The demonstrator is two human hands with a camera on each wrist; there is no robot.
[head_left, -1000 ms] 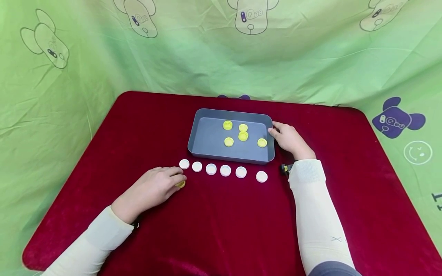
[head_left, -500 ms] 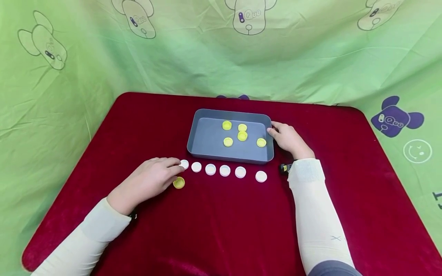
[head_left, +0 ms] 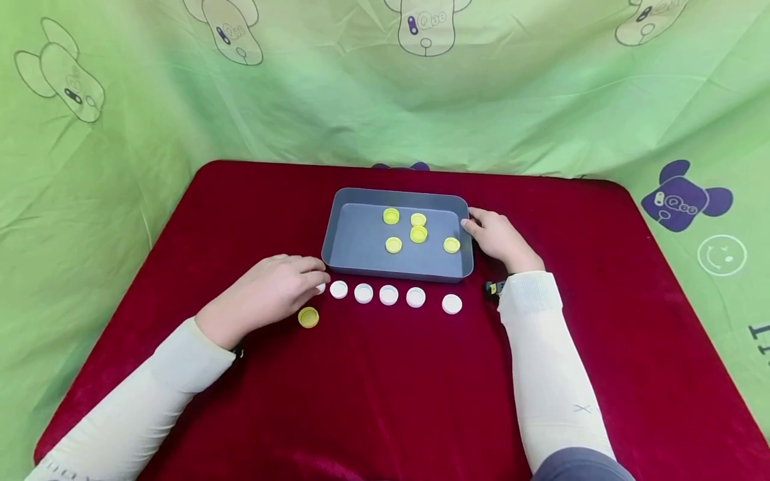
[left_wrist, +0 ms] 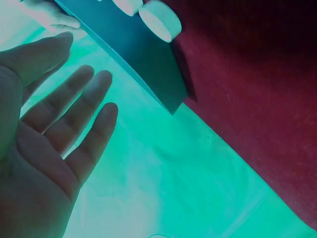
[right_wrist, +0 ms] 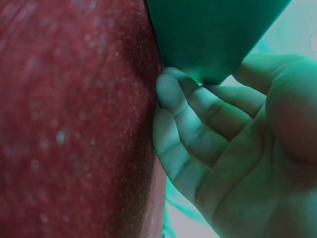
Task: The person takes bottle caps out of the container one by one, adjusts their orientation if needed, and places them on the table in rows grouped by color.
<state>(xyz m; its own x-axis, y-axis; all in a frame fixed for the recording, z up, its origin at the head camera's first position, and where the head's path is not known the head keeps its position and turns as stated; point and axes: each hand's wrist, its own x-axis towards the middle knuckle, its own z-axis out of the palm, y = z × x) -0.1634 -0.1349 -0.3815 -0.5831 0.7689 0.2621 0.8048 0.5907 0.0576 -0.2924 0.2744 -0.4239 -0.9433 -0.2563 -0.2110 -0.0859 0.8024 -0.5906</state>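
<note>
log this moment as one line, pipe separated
left hand: at leftmost white cap | right hand: grips tray at right side | in tray: five yellow caps | on table: one yellow cap, row of white caps

Most of the writing's on the green backdrop [head_left: 313, 100]. The outlined cartoon heads [head_left: 426, 40] each have a little logo: pretty sure that's a Q, then two rounded characters I can't pin down (ee? 88?). Same logo in pale letters on the purple cartoon head [head_left: 674, 204] at right, and right below that there's a winking smiley [head_left: 722, 255]. Some dark lettering [head_left: 761, 333] gets chopped by the right edge, so no clue what it spells. Right sleeve [head_left: 550, 361] has a small X-like mark on it. Left sleeve [head_left: 114, 421] has faint marks at the bottom corner, too blurry to read.
</note>
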